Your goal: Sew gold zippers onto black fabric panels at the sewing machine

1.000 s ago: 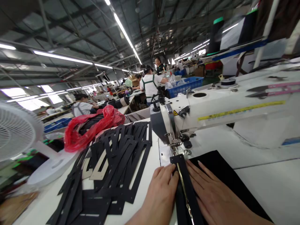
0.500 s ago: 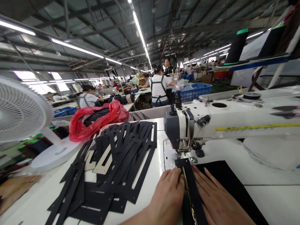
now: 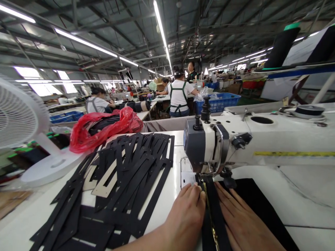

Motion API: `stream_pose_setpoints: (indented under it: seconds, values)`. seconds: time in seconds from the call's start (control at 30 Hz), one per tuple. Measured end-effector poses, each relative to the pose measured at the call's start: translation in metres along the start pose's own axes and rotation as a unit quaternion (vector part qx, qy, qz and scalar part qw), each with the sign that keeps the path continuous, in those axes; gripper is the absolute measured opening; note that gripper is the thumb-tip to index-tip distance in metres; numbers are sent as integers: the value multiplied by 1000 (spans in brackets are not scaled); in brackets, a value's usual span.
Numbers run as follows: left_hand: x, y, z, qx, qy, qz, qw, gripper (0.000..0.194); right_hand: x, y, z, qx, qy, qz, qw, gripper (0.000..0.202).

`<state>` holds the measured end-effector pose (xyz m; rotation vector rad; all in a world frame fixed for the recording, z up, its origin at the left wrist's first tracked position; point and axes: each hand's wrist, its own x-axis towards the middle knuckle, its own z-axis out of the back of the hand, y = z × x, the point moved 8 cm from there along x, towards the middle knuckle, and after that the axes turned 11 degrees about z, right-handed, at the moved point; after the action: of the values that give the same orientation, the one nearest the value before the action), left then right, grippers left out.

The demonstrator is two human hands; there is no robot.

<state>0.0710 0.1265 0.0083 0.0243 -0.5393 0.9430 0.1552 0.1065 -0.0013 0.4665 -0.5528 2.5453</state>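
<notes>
A black strip (image 3: 217,216) with a gold zipper (image 3: 208,202) runs lengthwise between my hands, its far end under the sewing machine's (image 3: 206,143) presser area. My left hand (image 3: 187,212) rests on the strip's left edge, fingers bent and pressed together. Flat along the strip's right side lies my right hand (image 3: 243,219), its fingers stretched out. A larger black piece (image 3: 261,198) spreads on the table to the right, partly beneath my right hand. The needle tip is too small to make out.
Many black frame-shaped pieces (image 3: 133,174) are piled on the white table (image 3: 167,195) to the left. Beyond them sit a red plastic bag (image 3: 131,120) and a white fan (image 3: 47,139). Thread spools (image 3: 282,47) stand upper right. Other people work farther back, near a blue crate (image 3: 222,103).
The strip's far end has moved forward, under the machine's foot area. Both hands stay beside it. The camera view has shifted slightly, with the machine appearing larger.
</notes>
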Motion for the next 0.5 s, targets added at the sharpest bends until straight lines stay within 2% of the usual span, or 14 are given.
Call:
stream_pose_setpoints:
  seconds: [0.1, 0.3, 0.5]
  values:
    - [-1, -1, 1, 6, -22, -11, 1000, 26, 3, 1, 3, -1, 3, 3, 1000, 71]
    - [-2, 0, -2, 13, -24, -15, 1000, 23, 9, 0, 6, -10, 20, 10, 1000, 74]
    - [3, -2, 2, 0, 6, -4, 1000, 22, 8, 0, 6, -12, 4, 7, 1000, 73]
